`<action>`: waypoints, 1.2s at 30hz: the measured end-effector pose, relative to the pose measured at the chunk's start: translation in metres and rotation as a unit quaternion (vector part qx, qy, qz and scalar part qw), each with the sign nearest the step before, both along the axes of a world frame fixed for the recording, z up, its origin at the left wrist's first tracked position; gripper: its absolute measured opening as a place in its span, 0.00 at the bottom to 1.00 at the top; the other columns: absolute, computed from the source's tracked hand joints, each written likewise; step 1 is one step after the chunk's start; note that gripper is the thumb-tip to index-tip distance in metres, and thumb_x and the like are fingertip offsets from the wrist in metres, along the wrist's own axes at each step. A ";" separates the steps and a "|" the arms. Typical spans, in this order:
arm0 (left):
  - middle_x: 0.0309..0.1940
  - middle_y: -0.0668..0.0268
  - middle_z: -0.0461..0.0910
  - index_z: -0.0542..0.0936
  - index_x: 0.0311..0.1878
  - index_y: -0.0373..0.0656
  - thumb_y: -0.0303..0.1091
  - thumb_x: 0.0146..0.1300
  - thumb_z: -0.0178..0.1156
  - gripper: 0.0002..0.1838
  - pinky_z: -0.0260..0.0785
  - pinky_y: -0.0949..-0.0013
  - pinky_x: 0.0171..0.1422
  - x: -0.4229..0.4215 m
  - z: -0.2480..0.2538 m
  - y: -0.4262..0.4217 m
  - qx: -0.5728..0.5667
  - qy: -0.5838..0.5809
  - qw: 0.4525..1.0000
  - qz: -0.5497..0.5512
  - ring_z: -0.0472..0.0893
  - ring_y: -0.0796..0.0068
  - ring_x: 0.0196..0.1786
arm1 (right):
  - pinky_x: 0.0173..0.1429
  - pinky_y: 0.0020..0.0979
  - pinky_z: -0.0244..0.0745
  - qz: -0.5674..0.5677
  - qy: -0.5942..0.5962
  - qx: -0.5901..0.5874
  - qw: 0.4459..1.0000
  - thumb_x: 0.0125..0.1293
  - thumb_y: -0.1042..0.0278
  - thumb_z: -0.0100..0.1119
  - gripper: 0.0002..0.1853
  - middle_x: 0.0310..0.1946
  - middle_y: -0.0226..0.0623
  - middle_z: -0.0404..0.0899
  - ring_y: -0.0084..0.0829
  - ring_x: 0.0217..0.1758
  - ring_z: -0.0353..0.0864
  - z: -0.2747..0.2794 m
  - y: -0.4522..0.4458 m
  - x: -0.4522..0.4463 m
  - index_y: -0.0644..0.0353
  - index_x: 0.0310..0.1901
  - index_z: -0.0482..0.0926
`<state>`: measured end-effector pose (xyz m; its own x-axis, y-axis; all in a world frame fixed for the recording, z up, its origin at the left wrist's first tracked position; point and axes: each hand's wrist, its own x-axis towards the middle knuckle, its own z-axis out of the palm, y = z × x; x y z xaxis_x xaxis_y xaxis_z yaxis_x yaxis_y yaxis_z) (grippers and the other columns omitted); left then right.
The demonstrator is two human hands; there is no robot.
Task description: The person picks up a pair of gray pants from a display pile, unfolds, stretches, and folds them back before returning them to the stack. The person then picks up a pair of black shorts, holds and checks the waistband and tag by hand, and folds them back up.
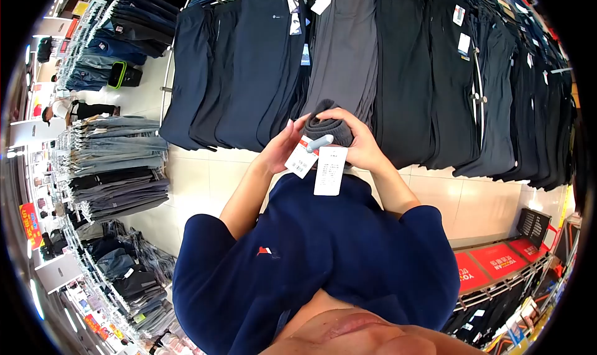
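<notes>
A dark grey rolled-up cloth item (328,130) is held between my hands in front of my chest. My left hand (283,148) rests against its left side with the fingers pointing up. My right hand (360,140) wraps round its right side, fingers over the top edge. Two tags hang from the roll: a white one with red print (301,159) and a plain white one with small text (331,171). A grey plastic piece (320,143) lies across the front of the roll, above the tags.
Racks of dark trousers (261,63) and grey trousers (345,50) hang ahead. Jeans (112,147) hang at the left, near a person (78,109) and a black basket with a green rim (124,75). Another black basket (533,225) stands at the right, beside red panels (497,260).
</notes>
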<state>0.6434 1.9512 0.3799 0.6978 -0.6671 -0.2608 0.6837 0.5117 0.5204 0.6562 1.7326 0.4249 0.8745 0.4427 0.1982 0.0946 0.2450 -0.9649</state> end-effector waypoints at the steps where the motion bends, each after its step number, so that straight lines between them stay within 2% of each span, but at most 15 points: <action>1: 0.68 0.59 0.65 0.53 0.74 0.47 0.60 0.72 0.39 0.36 0.67 0.54 0.68 -0.003 -0.006 0.003 -0.002 0.003 1.000 -0.002 0.68 0.61 0.69 | 0.59 0.30 0.70 -0.002 0.003 -0.002 1.000 0.51 0.74 0.72 0.27 0.48 0.33 0.76 0.29 0.53 0.77 0.000 0.003 -0.003 0.59 0.55 0.75; 5: 0.68 0.65 0.63 0.50 0.76 0.50 0.46 0.74 0.46 0.32 0.70 0.61 0.65 -0.017 -0.016 0.016 0.054 0.060 0.997 -0.004 0.71 0.70 0.64 | 0.57 0.33 0.70 0.016 -0.105 -0.120 0.987 0.51 0.71 0.73 0.23 0.46 0.36 0.75 0.35 0.51 0.77 0.012 0.018 -0.027 0.60 0.48 0.75; 9: 0.67 0.63 0.64 0.47 0.76 0.49 0.41 0.68 0.55 0.39 0.67 0.64 0.66 -0.021 0.007 0.023 0.015 -0.069 0.997 -0.032 0.71 0.71 0.65 | 0.59 0.36 0.70 0.028 -0.175 -0.204 0.963 0.49 0.78 0.70 0.26 0.49 0.39 0.72 0.42 0.55 0.75 0.025 0.035 -0.058 0.59 0.52 0.73; 11: 0.66 0.61 0.64 0.44 0.77 0.48 0.36 0.59 0.61 0.47 0.63 0.66 0.69 -0.028 0.010 0.034 0.034 -0.127 0.991 -0.001 0.70 0.70 0.65 | 0.61 0.36 0.70 0.029 -0.149 -0.225 0.963 0.48 0.79 0.70 0.27 0.51 0.39 0.72 0.41 0.58 0.73 0.032 0.043 -0.078 0.60 0.53 0.72; 15: 0.66 0.61 0.63 0.42 0.77 0.50 0.26 0.55 0.58 0.49 0.62 0.67 0.69 -0.047 0.007 0.057 0.025 -0.158 0.986 0.047 0.70 0.70 0.64 | 0.62 0.36 0.69 0.024 -0.101 -0.262 0.959 0.49 0.79 0.70 0.31 0.55 0.42 0.69 0.43 0.60 0.70 0.039 0.062 -0.109 0.60 0.57 0.69; 17: 0.66 0.62 0.63 0.41 0.77 0.51 0.22 0.53 0.57 0.50 0.61 0.67 0.69 -0.054 -0.003 0.064 0.018 -0.162 0.985 0.064 0.70 0.71 0.64 | 0.63 0.34 0.67 0.021 -0.067 -0.260 0.963 0.49 0.85 0.64 0.32 0.57 0.43 0.67 0.43 0.61 0.69 0.038 0.070 -0.124 0.59 0.58 0.68; 18: 0.65 0.63 0.63 0.42 0.77 0.52 0.19 0.52 0.54 0.51 0.61 0.67 0.68 -0.057 -0.010 0.067 0.041 -0.162 0.984 0.060 0.70 0.72 0.63 | 0.63 0.32 0.66 0.030 -0.062 -0.276 0.959 0.47 0.91 0.55 0.34 0.58 0.43 0.65 0.42 0.63 0.68 0.030 0.070 -0.133 0.59 0.59 0.66; 20: 0.63 0.64 0.63 0.43 0.77 0.54 0.12 0.52 0.51 0.51 0.61 0.68 0.68 -0.067 -0.019 0.067 0.068 -0.155 0.985 0.044 0.69 0.74 0.63 | 0.63 0.31 0.65 0.021 0.037 -0.246 0.968 0.45 0.92 0.51 0.35 0.59 0.43 0.63 0.43 0.64 0.66 0.018 0.078 -0.157 0.59 0.60 0.65; 22: 0.63 0.64 0.64 0.44 0.77 0.54 0.11 0.53 0.50 0.49 0.61 0.68 0.68 -0.074 -0.020 0.059 0.061 -0.151 0.986 0.025 0.69 0.74 0.63 | 0.64 0.31 0.64 0.000 0.095 -0.225 0.970 0.45 0.91 0.52 0.35 0.60 0.43 0.63 0.43 0.65 0.65 0.020 0.083 -0.178 0.59 0.60 0.65; 25: 0.63 0.63 0.64 0.46 0.76 0.53 0.12 0.58 0.50 0.45 0.62 0.69 0.67 -0.084 -0.009 0.051 0.048 -0.158 0.986 -0.007 0.69 0.74 0.62 | 0.67 0.34 0.62 -0.003 0.051 -0.258 0.965 0.44 0.90 0.53 0.38 0.63 0.44 0.61 0.45 0.69 0.61 0.031 0.079 -0.197 0.59 0.63 0.64; 28: 0.64 0.62 0.63 0.48 0.76 0.51 0.14 0.56 0.46 0.44 0.59 0.71 0.68 -0.091 0.012 0.043 0.072 -0.170 0.982 -0.045 0.67 0.72 0.65 | 0.72 0.39 0.56 0.095 0.007 -0.292 0.952 0.43 0.87 0.57 0.46 0.70 0.48 0.54 0.48 0.75 0.52 0.045 0.065 -0.208 0.58 0.70 0.58; 31: 0.62 0.63 0.64 0.48 0.75 0.54 0.16 0.60 0.49 0.42 0.60 0.69 0.68 -0.094 0.013 0.042 0.089 -0.193 0.975 -0.063 0.68 0.73 0.62 | 0.74 0.40 0.53 0.174 -0.007 -0.270 0.947 0.41 0.83 0.61 0.48 0.72 0.47 0.51 0.48 0.75 0.53 0.060 0.052 -0.214 0.58 0.70 0.58; 33: 0.61 0.63 0.64 0.48 0.75 0.53 0.17 0.60 0.49 0.41 0.60 0.70 0.67 -0.100 0.014 0.040 0.106 -0.212 0.970 -0.047 0.67 0.74 0.62 | 0.75 0.40 0.51 0.176 -0.007 -0.259 0.950 0.46 0.77 0.64 0.45 0.72 0.47 0.52 0.45 0.75 0.54 0.050 0.045 -0.216 0.58 0.70 0.59; 35: 0.60 0.64 0.65 0.48 0.75 0.53 0.17 0.60 0.50 0.41 0.60 0.70 0.67 -0.105 0.020 0.039 0.116 -0.216 0.969 -0.017 0.67 0.74 0.62 | 0.75 0.39 0.51 0.129 0.081 -0.175 0.973 0.53 0.73 0.65 0.40 0.71 0.46 0.55 0.42 0.75 0.54 0.041 0.039 -0.214 0.59 0.69 0.61; 36: 0.60 0.64 0.65 0.48 0.75 0.52 0.17 0.61 0.50 0.41 0.59 0.70 0.67 -0.107 0.020 0.038 0.126 -0.225 0.966 -0.001 0.67 0.73 0.62 | 0.71 0.38 0.59 0.097 0.033 -0.168 0.981 0.58 0.70 0.65 0.32 0.64 0.44 0.65 0.38 0.69 0.63 0.035 0.039 -0.213 0.59 0.65 0.66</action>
